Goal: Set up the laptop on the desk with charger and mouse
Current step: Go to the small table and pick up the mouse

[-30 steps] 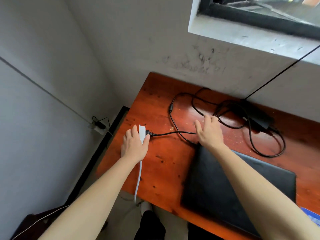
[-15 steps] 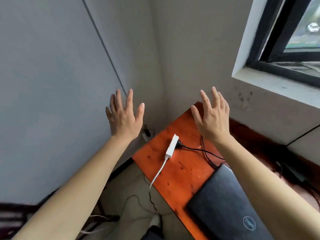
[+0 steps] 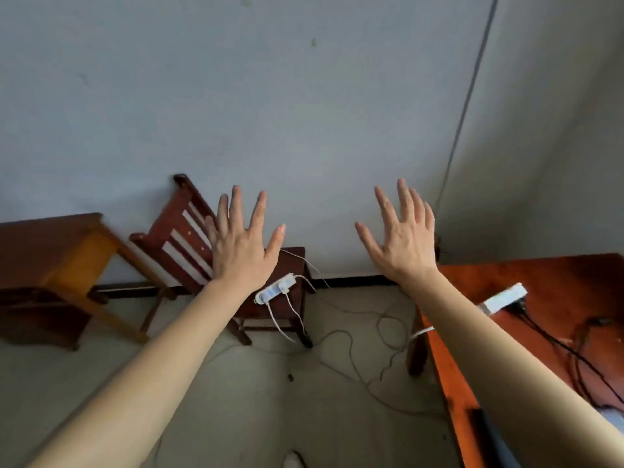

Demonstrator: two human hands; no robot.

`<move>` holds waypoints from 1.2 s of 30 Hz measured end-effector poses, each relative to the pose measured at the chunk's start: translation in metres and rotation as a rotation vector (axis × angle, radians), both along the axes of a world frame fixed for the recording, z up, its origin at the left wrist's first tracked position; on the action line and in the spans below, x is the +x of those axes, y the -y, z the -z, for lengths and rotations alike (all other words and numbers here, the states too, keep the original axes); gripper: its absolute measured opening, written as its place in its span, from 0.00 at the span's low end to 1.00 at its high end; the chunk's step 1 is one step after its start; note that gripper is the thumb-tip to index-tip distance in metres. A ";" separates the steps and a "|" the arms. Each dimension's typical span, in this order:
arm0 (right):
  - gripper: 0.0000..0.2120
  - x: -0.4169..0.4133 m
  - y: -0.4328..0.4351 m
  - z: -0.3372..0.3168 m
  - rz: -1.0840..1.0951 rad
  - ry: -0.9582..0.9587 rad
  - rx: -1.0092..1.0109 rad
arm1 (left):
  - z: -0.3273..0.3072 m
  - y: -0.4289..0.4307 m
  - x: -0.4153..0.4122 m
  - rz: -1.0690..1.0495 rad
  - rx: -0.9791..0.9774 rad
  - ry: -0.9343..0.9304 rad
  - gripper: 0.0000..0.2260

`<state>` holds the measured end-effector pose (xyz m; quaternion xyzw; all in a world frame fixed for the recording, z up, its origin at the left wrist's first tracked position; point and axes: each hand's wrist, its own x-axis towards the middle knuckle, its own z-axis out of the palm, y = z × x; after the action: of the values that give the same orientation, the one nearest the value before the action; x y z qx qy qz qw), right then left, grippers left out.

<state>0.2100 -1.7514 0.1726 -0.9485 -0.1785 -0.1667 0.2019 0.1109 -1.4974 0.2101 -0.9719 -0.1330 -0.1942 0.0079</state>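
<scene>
My left hand [image 3: 241,246] and my right hand [image 3: 403,241] are raised in the air in front of a grey wall, fingers spread, holding nothing. The red-brown desk [image 3: 553,278] shows only at the right edge. On it lies a white power strip [image 3: 503,297] with the black charger cable [image 3: 560,346] plugged into it and trailing toward me. A dark corner of the laptop [image 3: 486,434] peeks out under my right forearm; the rest is hidden. No mouse is visible.
A dark wooden chair [image 3: 189,238] stands at the wall with a second white power strip [image 3: 275,292] on its seat. A wooden table [image 3: 50,258] is at the left. Thin cables [image 3: 364,363] snake over the grey floor.
Both hands have left the power strip and the desk and risen, open, into the air. The view has swung left, away from the desk, toward the chair and the floor.
</scene>
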 end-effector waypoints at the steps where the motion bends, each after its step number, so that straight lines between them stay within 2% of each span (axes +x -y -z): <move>1: 0.36 -0.004 -0.028 -0.002 -0.034 -0.015 -0.010 | 0.001 -0.025 -0.014 -0.035 -0.009 0.021 0.30; 13: 0.36 -0.092 -0.437 0.004 -0.552 -0.058 -0.160 | 0.020 -0.366 -0.192 -0.487 -0.079 0.016 0.31; 20: 0.37 -0.130 -0.609 0.026 -0.770 -0.077 -0.248 | 0.043 -0.484 -0.262 -0.679 -0.155 -0.030 0.33; 28: 0.38 -0.123 -0.815 0.055 -0.976 -0.053 -0.297 | 0.070 -0.640 -0.274 -0.899 -0.175 -0.060 0.34; 32: 0.37 -0.099 -0.930 0.047 -1.052 -0.035 -0.269 | 0.056 -0.735 -0.256 -0.999 -0.203 0.010 0.34; 36: 0.36 -0.088 -1.036 0.025 -1.134 -0.014 -0.216 | 0.032 -0.816 -0.252 -1.048 -0.118 0.038 0.31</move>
<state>0.1221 -0.7155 0.1479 -0.7207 -0.6737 -0.0067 0.1631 -0.1407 -0.6818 0.1776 -0.7703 -0.6118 -0.1737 0.0466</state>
